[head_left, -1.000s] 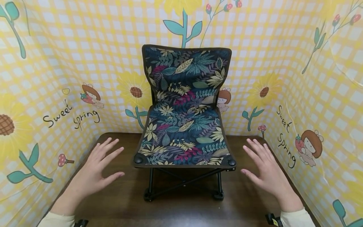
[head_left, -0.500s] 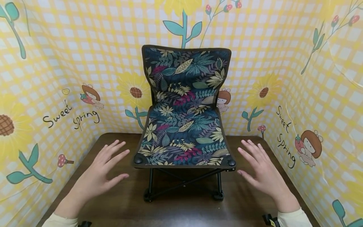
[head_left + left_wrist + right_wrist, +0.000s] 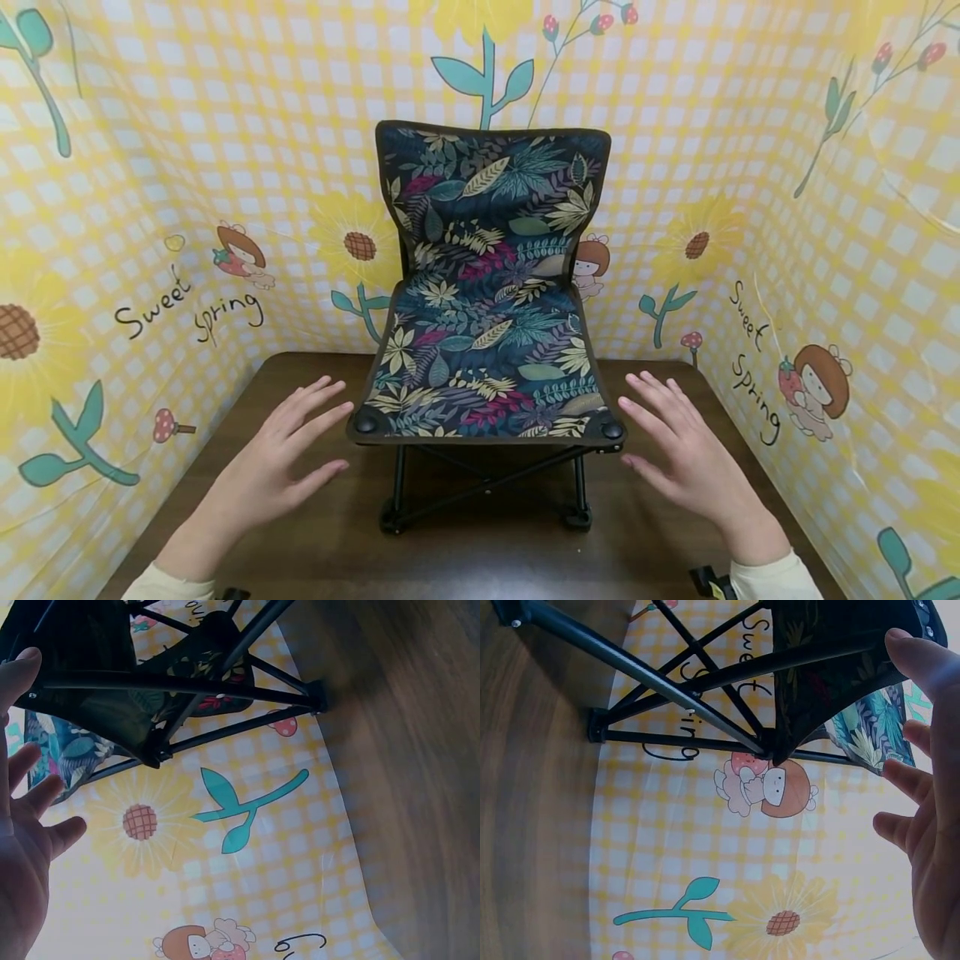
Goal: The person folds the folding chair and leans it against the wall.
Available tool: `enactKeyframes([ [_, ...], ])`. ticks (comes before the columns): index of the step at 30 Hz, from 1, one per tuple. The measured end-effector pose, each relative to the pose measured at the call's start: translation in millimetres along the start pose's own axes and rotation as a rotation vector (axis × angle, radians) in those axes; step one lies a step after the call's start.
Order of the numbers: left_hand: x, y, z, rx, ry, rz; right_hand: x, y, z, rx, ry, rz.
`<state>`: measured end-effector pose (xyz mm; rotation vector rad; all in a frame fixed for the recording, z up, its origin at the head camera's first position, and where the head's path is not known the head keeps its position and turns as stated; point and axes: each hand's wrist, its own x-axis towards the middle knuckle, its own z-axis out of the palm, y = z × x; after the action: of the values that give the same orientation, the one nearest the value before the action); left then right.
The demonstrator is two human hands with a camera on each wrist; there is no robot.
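A small folding chair (image 3: 487, 350) with dark leaf-print fabric stands unfolded and upright, facing me. Its crossed black legs (image 3: 487, 483) rest on a brown wooden table. My left hand (image 3: 270, 467) is beside the left front corner of the seat, fingers spread, with a narrow gap to the chair. On the other side, my right hand (image 3: 690, 462) is held with spread fingers close to the right front corner; whether its fingertips touch the seat edge I cannot tell. Both wrist views show the black leg tubes (image 3: 187, 686) and the fabric near the fingers. Neither hand holds anything.
Yellow checked cloth (image 3: 300, 125) with flowers and cartoon figures walls the table at the back and both sides. The dark brown tabletop (image 3: 480, 567) reaches under the chair and toward me. Dark straps (image 3: 712, 583) sit at my sleeve cuffs.
Both hands have moved inward toward the front corners of the seat, the left one rightward and the right one leftward. The chair stays where it was.
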<state>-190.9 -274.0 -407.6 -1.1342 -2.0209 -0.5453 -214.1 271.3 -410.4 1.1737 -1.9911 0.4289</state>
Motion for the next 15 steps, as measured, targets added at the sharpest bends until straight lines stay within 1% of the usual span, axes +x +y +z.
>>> enactKeyframes([
  [4,2.3,4.2,1.6,-0.006,-0.007,0.013,4,-3,1,0.021,0.002,-0.009],
  [9,7.2,9.5,3.8,-0.003,0.001,0.052,8,-8,3,0.051,0.007,-0.040],
  [15,12.7,13.4,5.7,-0.015,0.017,0.075,14,-12,5,0.071,0.015,-0.060],
])
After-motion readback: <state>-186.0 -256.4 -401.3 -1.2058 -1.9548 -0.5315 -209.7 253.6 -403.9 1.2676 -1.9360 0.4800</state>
